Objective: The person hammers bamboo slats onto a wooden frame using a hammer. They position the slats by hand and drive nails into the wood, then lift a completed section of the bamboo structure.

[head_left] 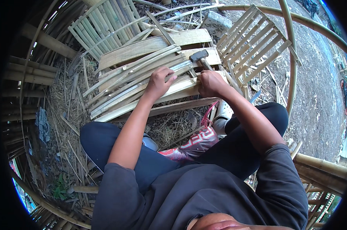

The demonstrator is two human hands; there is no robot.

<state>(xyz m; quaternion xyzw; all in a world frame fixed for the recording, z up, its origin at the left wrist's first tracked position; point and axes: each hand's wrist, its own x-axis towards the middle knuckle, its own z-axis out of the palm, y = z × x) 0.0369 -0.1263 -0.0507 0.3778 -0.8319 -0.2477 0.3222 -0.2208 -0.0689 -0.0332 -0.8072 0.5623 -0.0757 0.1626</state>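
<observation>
Half open, the left hand (160,79) lies palm down over a loose bundle of pale wooden strips (142,65); a gap shows between thumb and forefinger, and nothing is visible in it. The right hand (212,83) is curled beside the right ends of the strips, its fingertips hidden, so I cannot tell how tightly it is closed or what it has hold of. A hammer (198,56) lies near the same ends, its handle running back toward the right hand.

The strips lie lengthwise, roughly side by side, across a low bench (131,50) of wide, rough boards. Beyond it are 2 slatted panels: a tightly spaced greenish panel (100,30) at the far left and a more widely spaced panel (255,49) at the far right, with a grey stone block (218,21) between. A red and dark printed sack (198,143) lies between the person's legs, near a white shoe (224,111).
</observation>
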